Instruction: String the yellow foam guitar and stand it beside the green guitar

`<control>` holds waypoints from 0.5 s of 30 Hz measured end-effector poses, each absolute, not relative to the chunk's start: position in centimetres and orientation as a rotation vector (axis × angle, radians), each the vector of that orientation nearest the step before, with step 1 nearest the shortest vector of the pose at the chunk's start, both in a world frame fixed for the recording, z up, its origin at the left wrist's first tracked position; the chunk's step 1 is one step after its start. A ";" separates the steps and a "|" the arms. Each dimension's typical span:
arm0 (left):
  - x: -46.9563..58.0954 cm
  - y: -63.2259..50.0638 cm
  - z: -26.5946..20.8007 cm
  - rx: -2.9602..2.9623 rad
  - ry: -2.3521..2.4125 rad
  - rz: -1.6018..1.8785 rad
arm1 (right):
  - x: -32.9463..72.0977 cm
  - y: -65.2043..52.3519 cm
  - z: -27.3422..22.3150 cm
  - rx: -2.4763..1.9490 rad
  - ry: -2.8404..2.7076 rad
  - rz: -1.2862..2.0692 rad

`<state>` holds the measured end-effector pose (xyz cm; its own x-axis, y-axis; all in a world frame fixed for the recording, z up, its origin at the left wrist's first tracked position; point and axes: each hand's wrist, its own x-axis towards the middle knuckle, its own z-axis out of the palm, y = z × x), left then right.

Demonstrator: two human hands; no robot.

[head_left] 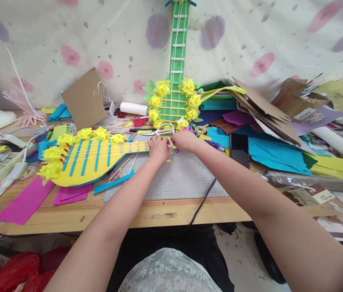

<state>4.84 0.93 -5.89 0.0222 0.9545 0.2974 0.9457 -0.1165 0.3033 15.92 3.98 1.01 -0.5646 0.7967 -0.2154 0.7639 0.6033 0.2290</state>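
Note:
A yellow craft lute point(95, 162) with blue and lilac strips, white strings and yellow paper flowers lies on its side along the table. My left hand point(159, 148) is closed over its narrow neck, fingers curled on the top. Close beside it, my right hand point(184, 140) bends down at the neck's right end with its fingers pinched together; what lies between them is hidden. Scissors point(157, 132) with pale handles rest just behind both hands. Behind them stands a green craft lute point(176, 95), upright, ringed by yellow flowers.
A grey cutting mat point(186, 178) lies under my hands, crossed by a black cable point(203, 200). To the right are a black phone point(239, 149), blue paper sheets point(276, 154) and stacked cardboard point(264, 109). Magenta paper point(27, 198) and power strips point(15, 172) are at left.

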 end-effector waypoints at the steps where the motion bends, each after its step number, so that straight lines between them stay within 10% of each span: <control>1: 4.6 0.8 -5.7 2.250 2.086 0.647 | 16.0 4.1 0.9 1.267 2.555 0.166; 15: 4.2 1.5 -4.1 2.216 2.052 0.452 | 15.4 4.1 2.5 1.211 2.513 0.216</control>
